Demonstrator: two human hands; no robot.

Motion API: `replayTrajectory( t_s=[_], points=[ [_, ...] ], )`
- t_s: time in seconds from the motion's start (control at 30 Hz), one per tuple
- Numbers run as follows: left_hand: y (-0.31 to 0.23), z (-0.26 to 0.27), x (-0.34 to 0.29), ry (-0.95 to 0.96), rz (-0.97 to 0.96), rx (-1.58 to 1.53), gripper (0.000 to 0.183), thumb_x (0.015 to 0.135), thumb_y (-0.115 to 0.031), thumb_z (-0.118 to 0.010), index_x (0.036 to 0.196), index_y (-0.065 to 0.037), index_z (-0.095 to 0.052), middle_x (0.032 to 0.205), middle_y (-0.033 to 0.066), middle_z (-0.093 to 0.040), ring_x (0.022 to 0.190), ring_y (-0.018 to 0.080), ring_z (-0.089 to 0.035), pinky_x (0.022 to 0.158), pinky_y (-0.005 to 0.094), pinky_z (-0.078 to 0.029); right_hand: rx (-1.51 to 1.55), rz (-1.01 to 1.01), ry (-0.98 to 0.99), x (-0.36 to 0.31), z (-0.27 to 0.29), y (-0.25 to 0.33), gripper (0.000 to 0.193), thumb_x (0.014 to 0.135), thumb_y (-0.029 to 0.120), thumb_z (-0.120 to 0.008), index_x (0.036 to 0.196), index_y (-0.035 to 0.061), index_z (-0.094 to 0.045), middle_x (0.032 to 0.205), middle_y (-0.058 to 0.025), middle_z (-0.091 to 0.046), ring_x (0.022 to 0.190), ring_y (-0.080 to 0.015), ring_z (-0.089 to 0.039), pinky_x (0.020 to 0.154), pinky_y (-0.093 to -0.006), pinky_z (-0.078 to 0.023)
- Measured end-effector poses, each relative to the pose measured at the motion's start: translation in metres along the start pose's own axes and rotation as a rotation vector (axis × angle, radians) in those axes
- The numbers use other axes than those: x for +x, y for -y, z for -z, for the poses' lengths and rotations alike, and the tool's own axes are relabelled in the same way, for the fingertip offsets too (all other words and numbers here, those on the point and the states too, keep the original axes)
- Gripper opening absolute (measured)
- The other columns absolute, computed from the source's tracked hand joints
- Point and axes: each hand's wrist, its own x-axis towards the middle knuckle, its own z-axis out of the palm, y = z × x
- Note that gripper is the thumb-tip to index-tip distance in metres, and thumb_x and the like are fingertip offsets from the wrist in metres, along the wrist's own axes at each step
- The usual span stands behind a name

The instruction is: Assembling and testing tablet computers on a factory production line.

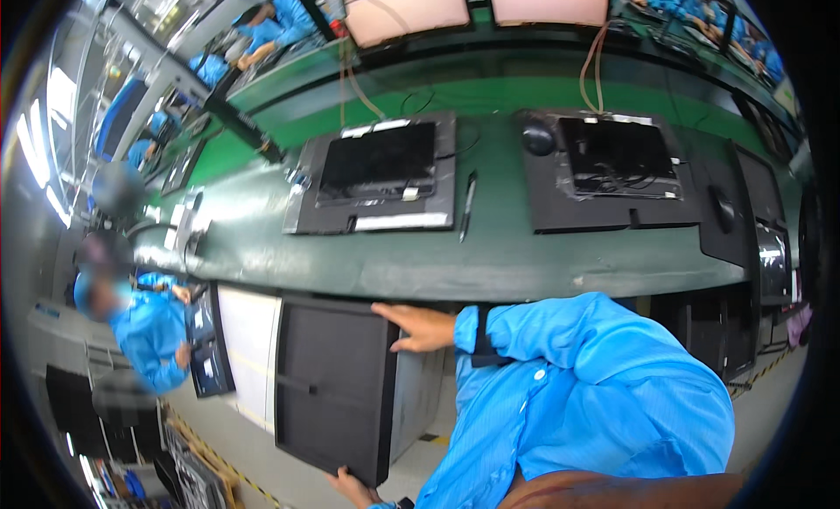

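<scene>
At the lower centre of the frame, the right hand point(423, 327) is gripping the top edge of a flat black rectangular panel point(332, 386) below the green tabletop point(490, 255); the left hand point(354, 489) is apparently clasping its bottom corner.

Bright, even overhead light; window glare far left; strong fisheye bending, dark rim; slight blur.

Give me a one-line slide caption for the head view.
Both hands, one hand on the top edge and the other hand at the bottom corner, hold a dark flat panel beside the green workbench.
</scene>
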Motion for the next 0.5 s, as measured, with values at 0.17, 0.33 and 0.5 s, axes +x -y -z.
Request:
replayTrajectory(
  t_s=[0.17,0.33,0.5],
  points=[
    [0.006,0.013,0.047,-0.076,0.015,0.146,0.039,0.094,-0.020,-0.067,0.123,0.007,-0.063,0.117,0.0191,-0.068,0.103,0.0290,-0.065,0.097,0.0430,-0.050,-0.113,0.011,-0.019,0.014,-0.014,-0.004,0.086,0.092,0.018,-0.072,0.159,0.0029,-0.021,0.150,-0.0253,-0.037,0.133,-0.0437,-0.047,0.111,-0.0454,-0.042],
    [0.040,0.044,0.101,-0.389,-0.280,0.824,0.059,0.088,-0.038,-0.075,0.131,0.001,-0.063,0.134,0.0213,-0.063,0.124,0.0294,-0.059,0.103,0.0457,-0.048,-0.177,-0.084,-0.026,-0.010,0.004,0.027,0.091,0.091,0.027,-0.072,0.161,0.0090,-0.017,0.160,-0.0277,-0.025,0.138,-0.0455,-0.043,0.112,-0.0505,-0.039],
    [-0.173,-0.174,-0.080,0.104,-0.927,0.431,0.043,0.096,-0.023,-0.066,0.125,0.008,-0.061,0.123,0.0210,-0.066,0.104,0.0342,-0.065,0.096,0.0439,-0.051,-0.238,0.099,0.199,-0.072,0.068,0.076,0.055,0.095,0.034,-0.067,0.138,0.0022,-0.054,0.123,-0.0220,-0.063,0.114,-0.0400,-0.062,0.094,-0.0476,-0.052]
  ],
)
